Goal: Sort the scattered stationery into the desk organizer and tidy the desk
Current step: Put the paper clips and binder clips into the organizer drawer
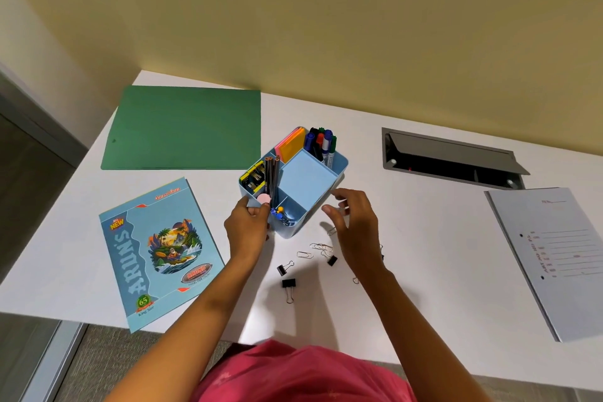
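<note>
A light blue desk organizer (339, 161) stands mid-desk. It holds markers (321, 140), orange and pink sticky notes (292, 143), pencils (271, 173), yellow-black clips (253, 178) and push pins (280, 210). My left hand (248, 228) grips the organizer's near left corner, with a small pink round thing (263, 198) at its fingertips. My right hand (350, 225) hovers by the organizer's near right side, fingers apart and empty. Paper clips (318, 248) and black binder clips (288, 282) lie scattered on the white desk (424, 238) between my forearms.
A green folder (186, 129) lies at the back left, a blue notebook (156, 251) at the front left. A grey file (558, 258) lies at the right edge. A grey cable hatch (450, 157) stands open behind it. The wall is close behind.
</note>
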The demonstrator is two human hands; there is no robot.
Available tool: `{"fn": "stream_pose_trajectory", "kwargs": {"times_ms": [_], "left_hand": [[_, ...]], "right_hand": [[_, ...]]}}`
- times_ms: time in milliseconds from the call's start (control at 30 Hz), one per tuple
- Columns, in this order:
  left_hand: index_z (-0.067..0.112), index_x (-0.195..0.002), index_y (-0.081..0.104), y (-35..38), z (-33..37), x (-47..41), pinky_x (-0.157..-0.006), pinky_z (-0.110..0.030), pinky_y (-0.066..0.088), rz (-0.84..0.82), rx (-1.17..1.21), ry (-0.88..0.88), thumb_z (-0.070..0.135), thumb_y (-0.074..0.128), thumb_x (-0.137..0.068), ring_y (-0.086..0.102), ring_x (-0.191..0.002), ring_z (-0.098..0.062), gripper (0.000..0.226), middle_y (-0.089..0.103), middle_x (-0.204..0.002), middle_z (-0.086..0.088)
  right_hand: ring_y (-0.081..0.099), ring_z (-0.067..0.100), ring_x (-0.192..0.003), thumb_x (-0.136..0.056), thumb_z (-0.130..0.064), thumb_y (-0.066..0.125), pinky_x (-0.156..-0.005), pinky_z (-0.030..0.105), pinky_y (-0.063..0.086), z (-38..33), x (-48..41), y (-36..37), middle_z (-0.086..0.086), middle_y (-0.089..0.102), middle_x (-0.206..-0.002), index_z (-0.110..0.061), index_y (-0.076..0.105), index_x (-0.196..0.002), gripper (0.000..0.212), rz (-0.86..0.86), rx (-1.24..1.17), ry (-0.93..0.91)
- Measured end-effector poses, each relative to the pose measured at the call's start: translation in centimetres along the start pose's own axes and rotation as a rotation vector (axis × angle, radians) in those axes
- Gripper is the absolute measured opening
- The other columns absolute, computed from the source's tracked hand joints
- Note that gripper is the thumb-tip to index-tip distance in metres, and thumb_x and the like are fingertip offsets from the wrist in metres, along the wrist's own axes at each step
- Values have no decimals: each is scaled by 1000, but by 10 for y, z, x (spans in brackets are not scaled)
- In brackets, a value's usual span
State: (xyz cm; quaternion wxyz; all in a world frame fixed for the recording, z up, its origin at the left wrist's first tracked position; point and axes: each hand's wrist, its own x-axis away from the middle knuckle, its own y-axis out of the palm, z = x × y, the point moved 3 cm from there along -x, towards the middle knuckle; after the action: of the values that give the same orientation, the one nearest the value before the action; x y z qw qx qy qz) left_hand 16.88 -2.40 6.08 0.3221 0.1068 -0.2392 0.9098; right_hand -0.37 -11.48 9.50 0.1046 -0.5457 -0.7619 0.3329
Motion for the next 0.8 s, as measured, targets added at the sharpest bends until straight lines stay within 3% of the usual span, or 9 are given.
{"fn": "stream_pose_trajectory", "kwargs": {"times_ms": [133, 233, 433, 600, 733, 800], "left_hand": [[15, -104, 62, 1, -2, -13, -76, -46, 56, -1, -36, 5, 23, 58, -91, 66, -80, -35, 16, 69, -85, -13], [15, -106, 64, -4, -2, -22, -78, -43, 54, 7, -39, 17, 27, 58, -92, 66, -79, -34, 19, 65, -76, -8], [13, -127, 60, -18, -3, -51, -73, -39, 55, -66, -64, 22, 23, 59, -92, 53, -57, -17, 36, 57, -64, -1], [14, -123, 63, -30, 4, -72, -70, -39, 52, -171, -49, -4, 20, 59, -90, 57, -71, -24, 33, 65, -83, -12], [17, -115, 66, -34, 14, -81, -56, -27, 36, -235, 11, -25, 11, 56, -90, 44, -66, -21, 27, 58, -71, -4], [18, -116, 64, -36, 17, -83, -55, -26, 33, -252, 13, -31, 11, 55, -92, 41, -62, -19, 27, 57, -71, -4]], "right_hand": [[55, 2, -82, -90, -19, 63, -67, -1, 39, 17, 10, -6, 8, 61, -110, -8, 61, -113, 25, -27, 20, 112], [56, -6, -85, -89, -15, 65, -68, 2, 41, 26, 23, -5, 4, 62, -103, -12, 62, -106, 18, -32, -64, 137], [58, 4, -84, -83, -17, 67, -72, 10, 44, 40, 41, 5, 1, 63, -93, -15, 63, -97, 14, -21, -99, 141], [63, 17, -77, -80, -27, 63, -71, 32, 51, 45, 53, 24, -1, 65, -82, -25, 65, -86, 7, -108, -217, 292], [62, 4, -67, -75, -29, 62, -67, 14, 44, 38, 50, 38, -8, 66, -68, -21, 69, -79, 11, -231, -290, 501], [61, 4, -63, -81, -23, 62, -67, 12, 44, 34, 46, 47, -8, 65, -66, -16, 71, -82, 11, -284, -394, 635]]}}
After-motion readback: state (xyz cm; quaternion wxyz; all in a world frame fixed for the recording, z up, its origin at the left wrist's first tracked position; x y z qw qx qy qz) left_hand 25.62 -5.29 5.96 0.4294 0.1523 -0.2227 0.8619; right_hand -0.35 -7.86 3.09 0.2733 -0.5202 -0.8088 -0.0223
